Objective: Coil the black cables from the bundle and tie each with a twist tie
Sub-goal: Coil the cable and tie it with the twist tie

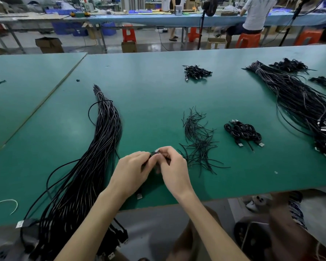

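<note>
Green matted worktop (158, 95), factory hall behind it: long blue benches, orange stools (248, 40), cardboard boxes on the floor, a seated person (256, 14) at the far right bench. Large bundle of black cables (94, 166) lies on the left, bound with a tie at its far tip, fanning wider toward the near edge and spilling over it; plug ends hang below the edge. Left hand (134, 166) and right hand (174, 164) are together at near centre, just above the mat, fingers of both curled and pinching one black cable (153, 153) between them; a plug end with a pale tip shows at the fingertips. Whether a coil is formed inside the grip cannot be told, fingers hide it. Another plug end (139, 195) lies on the mat beside the left wrist. Loose twist ties (198, 140) scattered just right of the hands. Right of those, a small heap of coiled cables (243, 132); a second heap (197, 72) farther back at centre. Second long bundle (299, 102) runs along the far right side, with more dark heaps beyond it. White cord loop (6, 205) at the near left edge.
</note>
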